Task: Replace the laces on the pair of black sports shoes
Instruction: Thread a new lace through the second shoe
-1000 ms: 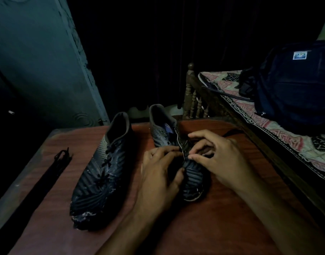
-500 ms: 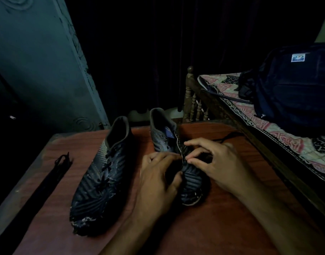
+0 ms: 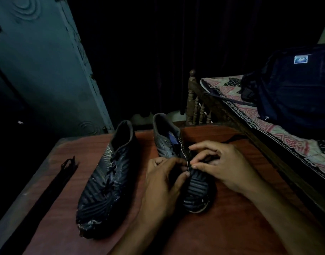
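Two bare, sleeveless forearms (image 3: 279,208)

On the reddish table (image 3: 222,227) we see our left hand (image 3: 163,184) and right hand (image 3: 224,166) pinching at the lacing of the right shoe (image 3: 193,186), the laced left shoe (image 3: 106,181) beside it, and a loose black lace (image 3: 53,184) farther left.

- The left black shoe (image 3: 104,183) is laid flat on the desk (image 3: 231,227), toe toward the viewer, with its black lace threaded in crosses up the front.
- The right black shoe (image 3: 195,188) is set just beside it, toe likewise near, its eyelet area partly covered; the lacing cannot be made out.
- A loose black lace (image 3: 53,188) is stretched out near the desk's left edge, well apart from both shoes.
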A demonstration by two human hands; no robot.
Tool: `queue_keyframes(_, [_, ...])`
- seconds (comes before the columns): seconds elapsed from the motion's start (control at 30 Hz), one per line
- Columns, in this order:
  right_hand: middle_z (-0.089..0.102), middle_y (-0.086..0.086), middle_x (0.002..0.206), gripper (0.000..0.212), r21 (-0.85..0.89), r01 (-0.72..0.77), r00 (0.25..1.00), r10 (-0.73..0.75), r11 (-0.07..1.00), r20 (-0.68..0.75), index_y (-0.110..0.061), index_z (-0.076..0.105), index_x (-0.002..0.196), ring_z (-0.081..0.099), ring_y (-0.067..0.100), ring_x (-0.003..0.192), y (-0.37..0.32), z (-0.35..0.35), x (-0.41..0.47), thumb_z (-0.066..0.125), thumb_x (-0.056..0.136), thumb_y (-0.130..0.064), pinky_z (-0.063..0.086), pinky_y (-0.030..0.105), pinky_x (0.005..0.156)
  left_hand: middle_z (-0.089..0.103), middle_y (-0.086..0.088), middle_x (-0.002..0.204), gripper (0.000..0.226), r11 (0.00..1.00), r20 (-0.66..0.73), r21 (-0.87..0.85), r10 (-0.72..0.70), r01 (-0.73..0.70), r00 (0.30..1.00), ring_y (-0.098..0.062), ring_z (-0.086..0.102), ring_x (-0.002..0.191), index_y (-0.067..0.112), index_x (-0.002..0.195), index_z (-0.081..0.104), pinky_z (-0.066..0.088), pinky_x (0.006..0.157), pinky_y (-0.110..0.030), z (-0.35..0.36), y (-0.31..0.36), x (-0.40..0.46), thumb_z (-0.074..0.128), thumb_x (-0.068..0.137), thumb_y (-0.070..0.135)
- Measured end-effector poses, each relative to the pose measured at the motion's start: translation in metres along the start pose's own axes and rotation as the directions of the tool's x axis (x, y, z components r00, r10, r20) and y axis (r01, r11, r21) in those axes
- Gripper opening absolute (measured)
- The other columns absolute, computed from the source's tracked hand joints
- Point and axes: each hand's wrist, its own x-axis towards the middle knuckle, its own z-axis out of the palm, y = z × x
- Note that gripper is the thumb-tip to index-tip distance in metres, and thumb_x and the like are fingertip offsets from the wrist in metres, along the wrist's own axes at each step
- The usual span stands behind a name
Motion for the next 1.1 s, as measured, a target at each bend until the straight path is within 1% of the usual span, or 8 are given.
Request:
queue_keyframes(0.13, [0.077, -0.006, 0.088, 0.040, 0.037, 0.008, 1.000, -0.009, 0.999, 0.029, -0.025, 0.071, 0.111, 0.075, 0.012, 0.078, -0.001, 0.001, -0.001, 0.081, 0.080, -0.002, 0.062, 0.030, 0.075, 0.060, 0.027, 0.104, 0.017, 0.996, -0.045, -0.061, -0.064, 0.061, 0.997, 0.004, 0.047, 0.111, 0.042, 0.097, 0.069, 0.039, 0.086, -0.012, 0.006, -0.006, -0.001, 0.076, 0.091, 0.028])
queue_keyframes(0.23, [0.077, -0.007, 0.088, 0.039, 0.049, 0.005, 0.999, -0.007, 0.999, 0.045, -0.025, 0.072, 0.111, 0.075, 0.011, 0.080, 0.000, 0.000, -0.001, 0.081, 0.080, -0.002, 0.059, 0.026, 0.072, 0.067, 0.017, 0.099, 0.018, 0.981, -0.047, -0.142, -0.138, 0.130, 0.989, 0.002, 0.051, 0.110, 0.042, 0.096, 0.072, 0.040, 0.086, -0.015, 0.010, -0.011, 0.002, 0.079, 0.088, 0.028])
queue_keyframes(0.53, [0.076, -0.005, 0.085, 0.030, 0.050, 0.038, 0.999, -0.039, 0.998, 0.008, -0.023, 0.073, 0.093, 0.075, 0.009, 0.080, 0.000, 0.005, -0.001, 0.082, 0.078, 0.002, 0.056, 0.020, 0.066, 0.072, 0.022, 0.093, 0.014, 0.961, 0.050, -0.202, -0.184, 0.191, 0.982, -0.004, 0.059, 0.103, 0.037, 0.096, 0.073, 0.052, 0.092, -0.039, 0.008, -0.015, 0.006, 0.074, 0.092, 0.023])
queue_keyframes(0.67, [0.073, -0.014, 0.089, 0.028, -0.109, 0.125, 0.992, -0.124, 0.986, 0.019, -0.029, 0.073, 0.096, 0.071, 0.005, 0.090, -0.002, 0.006, -0.002, 0.082, 0.080, -0.007, 0.057, 0.022, 0.075, 0.073, 0.019, 0.095, 0.010, 0.965, -0.020, -0.199, -0.180, 0.173, 0.983, -0.009, 0.067, 0.098, 0.037, 0.098, 0.070, 0.056, 0.088, -0.046, 0.010, -0.012, 0.006, 0.068, 0.093, 0.028])
queue_keyframes(0.8, [0.066, -0.019, 0.097, 0.023, -0.278, 0.217, 0.976, -0.213, 0.936, 0.043, -0.031, 0.073, 0.097, 0.065, 0.003, 0.098, -0.001, 0.005, -0.001, 0.084, 0.080, -0.021, 0.051, 0.023, 0.083, 0.073, 0.019, 0.097, 0.025, 0.963, -0.120, -0.232, -0.166, 0.135, 0.979, -0.003, 0.070, 0.091, 0.034, 0.105, 0.072, 0.060, 0.083, -0.041, 0.006, -0.006, 0.004, 0.067, 0.096, 0.011])
queue_keyframes(0.9, [0.064, -0.018, 0.096, 0.020, -0.290, 0.234, 0.972, -0.227, 0.928, 0.060, -0.031, 0.076, 0.098, 0.063, 0.003, 0.096, 0.003, 0.005, -0.001, 0.083, 0.080, -0.024, 0.050, 0.023, 0.082, 0.071, 0.014, 0.095, 0.025, 0.950, -0.116, -0.291, -0.153, 0.114, 0.981, -0.008, 0.070, 0.083, 0.034, 0.109, 0.069, 0.061, 0.074, -0.046, 0.002, -0.001, 0.002, 0.063, 0.098, 0.012])
queue_keyframes(0.97, [0.061, -0.017, 0.094, 0.017, -0.307, 0.244, 0.970, -0.235, 0.920, 0.067, -0.032, 0.076, 0.095, 0.060, 0.004, 0.096, 0.005, 0.008, -0.001, 0.083, 0.081, -0.026, 0.048, 0.024, 0.080, 0.070, 0.009, 0.094, 0.022, 0.934, -0.092, -0.342, -0.142, 0.103, 0.986, -0.012, 0.070, 0.083, 0.032, 0.109, 0.069, 0.061, 0.076, -0.047, 0.000, 0.000, 0.003, 0.062, 0.097, 0.015])
queue_keyframes(1.1, [0.058, -0.019, 0.092, 0.008, -0.348, 0.275, 0.960, -0.275, 0.896, 0.049, -0.031, 0.075, 0.092, 0.055, 0.005, 0.097, 0.006, 0.009, 0.000, 0.078, 0.086, -0.027, 0.044, 0.024, 0.080, 0.069, 0.011, 0.097, 0.025, 0.933, -0.040, -0.353, -0.085, 0.066, 0.996, -0.007, 0.069, 0.094, 0.033, 0.108, 0.072, 0.058, 0.082, -0.035, -0.006, 0.001, 0.005, 0.062, 0.088, 0.021])
